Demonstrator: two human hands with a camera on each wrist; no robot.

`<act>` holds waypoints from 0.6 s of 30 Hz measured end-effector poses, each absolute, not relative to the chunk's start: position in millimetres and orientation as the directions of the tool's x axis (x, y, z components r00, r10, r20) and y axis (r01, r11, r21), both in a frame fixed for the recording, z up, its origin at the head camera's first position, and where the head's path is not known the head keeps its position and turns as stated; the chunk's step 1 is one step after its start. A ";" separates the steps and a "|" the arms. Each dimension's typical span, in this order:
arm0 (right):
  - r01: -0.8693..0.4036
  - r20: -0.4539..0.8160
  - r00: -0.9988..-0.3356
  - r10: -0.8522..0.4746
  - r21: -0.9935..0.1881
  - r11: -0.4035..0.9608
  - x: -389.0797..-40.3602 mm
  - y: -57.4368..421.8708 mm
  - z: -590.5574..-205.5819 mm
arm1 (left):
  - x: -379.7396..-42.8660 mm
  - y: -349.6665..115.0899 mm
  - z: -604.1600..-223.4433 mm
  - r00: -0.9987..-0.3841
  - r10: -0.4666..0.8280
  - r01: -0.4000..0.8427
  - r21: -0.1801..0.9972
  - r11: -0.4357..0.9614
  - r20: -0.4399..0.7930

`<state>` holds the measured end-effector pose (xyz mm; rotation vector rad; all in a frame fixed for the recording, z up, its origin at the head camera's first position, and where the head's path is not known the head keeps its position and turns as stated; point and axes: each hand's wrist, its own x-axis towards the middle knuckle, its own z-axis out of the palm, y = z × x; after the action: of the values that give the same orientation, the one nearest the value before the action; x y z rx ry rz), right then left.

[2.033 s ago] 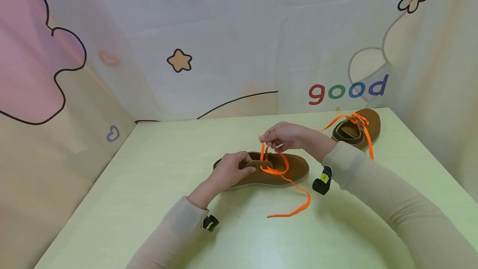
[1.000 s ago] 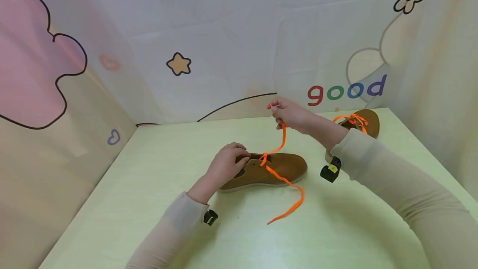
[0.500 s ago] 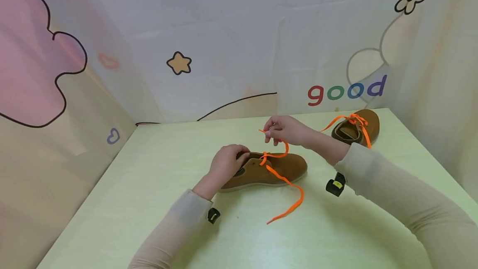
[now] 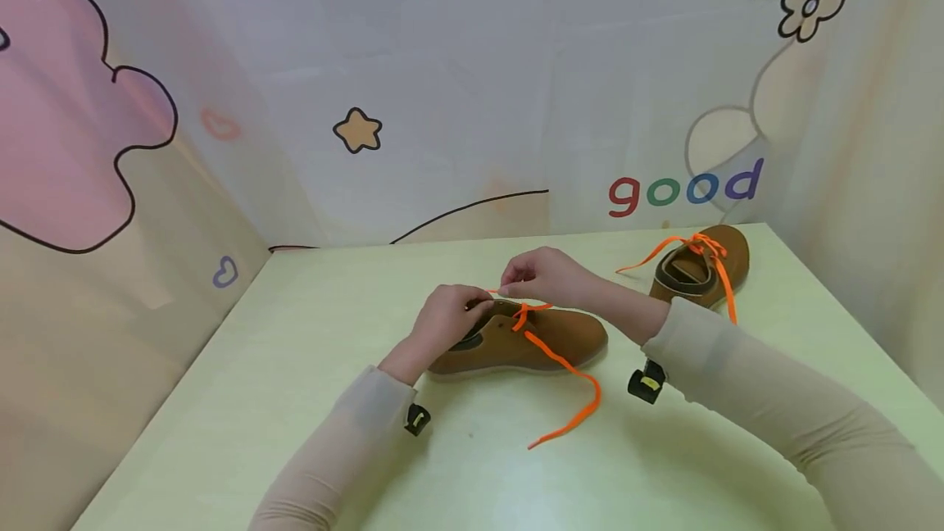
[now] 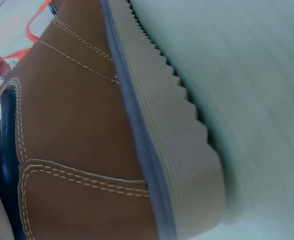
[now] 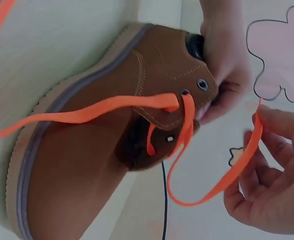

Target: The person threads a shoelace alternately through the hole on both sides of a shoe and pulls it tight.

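Note:
A brown leather shoe [image 4: 568, 338] lies on its sole mid-table, toe to the right. My left hand [image 4: 445, 322] grips its collar at the opening, fingers reaching inside. In the right wrist view an orange shoelace [image 6: 87, 111] runs through eyelets of the near flap, and one top eyelet there holds no lace. My right hand [image 4: 547, 277] is just above the shoe's far side, close to the left fingertips. It pinches one end of the lace between thumb and finger, as the right wrist view shows. The other lace end trails over the toe onto the table.
A second brown shoe [image 4: 711, 273] with orange laces stands at the back right of the pale green table [image 4: 332, 301]. Behind the table hangs a printed curtain [image 4: 457, 88]. In the left wrist view the shoe's side and ridged sole [image 5: 172, 140] fill much of the picture.
My right hand pulled the lace up high, then came down and left toward the left hand, still pinching the lace. The earlier loose loop over the shoe is drawn in. The left hand shifted slightly.

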<state>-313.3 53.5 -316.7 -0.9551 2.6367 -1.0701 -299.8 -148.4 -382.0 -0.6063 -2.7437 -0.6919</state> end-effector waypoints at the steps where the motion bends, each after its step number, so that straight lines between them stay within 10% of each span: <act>1: -0.523 0.123 -0.785 -0.608 -0.656 0.544 -312.6 49.0 -317.4 | -300.9 -150.0 -382.4 -0.877 0.341 0.460 0.390 0.798 0.338; 14: -0.174 0.018 -0.922 -0.387 -0.911 0.373 -364.8 -30.6 -284.0 | -275.3 -183.0 -352.2 -0.889 0.312 0.431 0.378 0.820 0.336; 18: -0.278 0.016 -0.891 -0.453 -0.808 0.519 -367.7 -22.2 -281.6 | -268.1 -188.6 -344.1 -0.895 0.286 0.411 0.387 0.825 0.342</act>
<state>-367.7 -22.2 -281.6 -0.6246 2.5617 -1.3090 -268.1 -188.6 -344.1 -0.5334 -2.7385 -0.6700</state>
